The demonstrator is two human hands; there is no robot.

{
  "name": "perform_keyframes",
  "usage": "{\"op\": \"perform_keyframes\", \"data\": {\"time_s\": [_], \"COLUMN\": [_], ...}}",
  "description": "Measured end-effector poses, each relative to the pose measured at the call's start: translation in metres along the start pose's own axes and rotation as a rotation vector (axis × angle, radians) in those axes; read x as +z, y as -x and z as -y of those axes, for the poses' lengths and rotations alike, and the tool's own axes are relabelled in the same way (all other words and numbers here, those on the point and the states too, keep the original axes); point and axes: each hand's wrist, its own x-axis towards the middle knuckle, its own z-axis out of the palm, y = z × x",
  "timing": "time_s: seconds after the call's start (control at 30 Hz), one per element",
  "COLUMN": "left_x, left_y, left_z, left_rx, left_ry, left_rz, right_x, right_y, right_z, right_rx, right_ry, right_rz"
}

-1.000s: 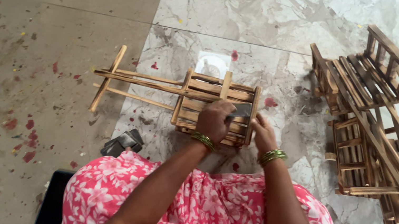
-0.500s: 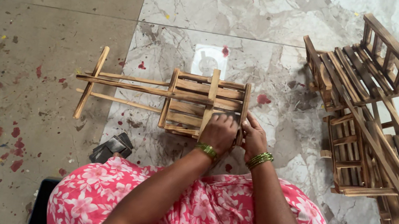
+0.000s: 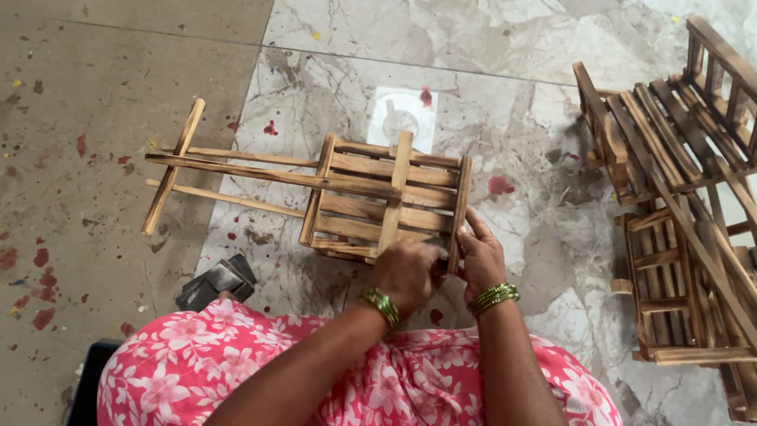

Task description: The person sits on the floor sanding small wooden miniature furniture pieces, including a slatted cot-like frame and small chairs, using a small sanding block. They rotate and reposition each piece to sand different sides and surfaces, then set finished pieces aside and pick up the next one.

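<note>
Both hands are pressed to the near right corner of a small wooden slatted crate [image 3: 388, 199] that lies on the floor. The left hand [image 3: 407, 273] is closed into a clenched grip at the crate's near edge; whether something small is pinched in it cannot be told, since the knuckles hide the fingertips. The right hand [image 3: 480, 257] is laid against the crate's right-hand end post, with fingers curled round it in a steadying grip. A green bangle is worn on each wrist.

Compared with the picture a second ago, the hands are drawn closer together at that one corner: the left hand, which was laid on top of the slats, is now lowered to the near edge, and the right is brought onto the corner post. The crate is kept in much the same pose throughout, so the work appears to be narrowed to that single joint rather than to the whole frame.

From the crate's left end a long-handled frame [image 3: 204, 165] of thin sticks is stretched out to the left, ending in a crossbar [image 3: 173, 165]. A pale round mark [image 3: 403, 114] is seen on the marble floor [image 3: 487, 38] just beyond the crate. A dark small object [image 3: 215, 284] lies near the left knee, beside the pink flowered dress [image 3: 367, 414]. Well apart to the right, a pile of similar wooden crates [image 3: 724, 207] is stacked.
</note>
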Motion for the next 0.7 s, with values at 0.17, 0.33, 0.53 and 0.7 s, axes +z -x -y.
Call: {"op": "perform_keyframes", "data": {"time_s": [0.17, 0.33, 0.53, 0.7], "left_x": [-0.009, -0.015, -0.028, -0.023], "left_y": [-0.055, -0.056, -0.038, -0.094], "left_z": [-0.006, -0.016, -0.005, -0.005], "left_rx": [-0.195, -0.293, -0.291, -0.502], "left_ry": [0.212, 0.260, 0.349, 0.493], "left_rz": [-0.152, -0.087, 0.061, -0.171], "right_x": [-0.003, -0.002, 0.000, -0.001], "right_y": [-0.001, -0.001, 0.001, -0.001], "right_z": [-0.003, 0.000, -0.001, 0.001], "right_rx": [-0.033, -0.037, -0.042, -0.077], "right_ry": [0.004, 0.027, -0.028, -0.005], "right_rz": [0.035, 0.054, 0.073, 0.098]}}
